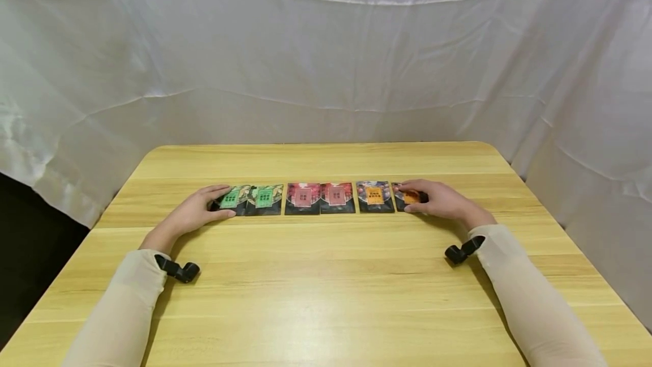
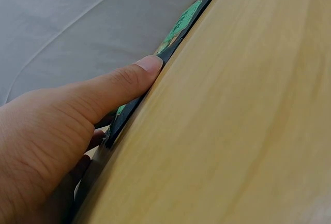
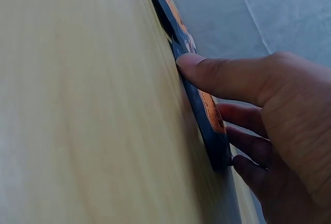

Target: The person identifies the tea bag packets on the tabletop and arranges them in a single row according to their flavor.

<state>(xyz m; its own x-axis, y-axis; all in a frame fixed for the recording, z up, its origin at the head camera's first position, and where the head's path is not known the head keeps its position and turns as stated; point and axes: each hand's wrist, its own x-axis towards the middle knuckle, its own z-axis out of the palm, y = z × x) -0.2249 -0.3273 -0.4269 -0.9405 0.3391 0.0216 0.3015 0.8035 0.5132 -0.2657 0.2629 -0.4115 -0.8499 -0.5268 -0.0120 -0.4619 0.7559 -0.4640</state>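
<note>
lying in one row across the middle of the pale wooden worktop (image 1: pixel 326 276), parallel to its far edge, are six small flat foil packets with dark borders. from the left edge side they run: two green-labelled packets, two red-labelled packets (image 1: pixel 319 197), then two orange-labelled packets. each pair sits edge to edge, with a narrow gap between pairs.

the left hand (image 1: pixel 196 212) rests on the worktop at the left end of the row, its grip loosely pinching the outermost green-labelled packet (image 1: pixel 230 197): the thumb (image 2: pixel 119 87) lies along the packet's near edge and the fingers reach over its far side. the second green-labelled packet (image 1: pixel 265 198) lies just beside it, untouched.

the right hand (image 1: pixel 440 200) mirrors this at the right end, its thumb (image 3: pixel 217 74) pressed on the near edge of the outermost orange-labelled packet (image 1: pixel 410 197), fingers curled round the far side and partly covering it. the inner orange-labelled packet (image 1: pixel 374 196) lies free. both packets stay flat on the worktop.

white draped cloth (image 1: pixel 326 50) hangs behind.
</note>
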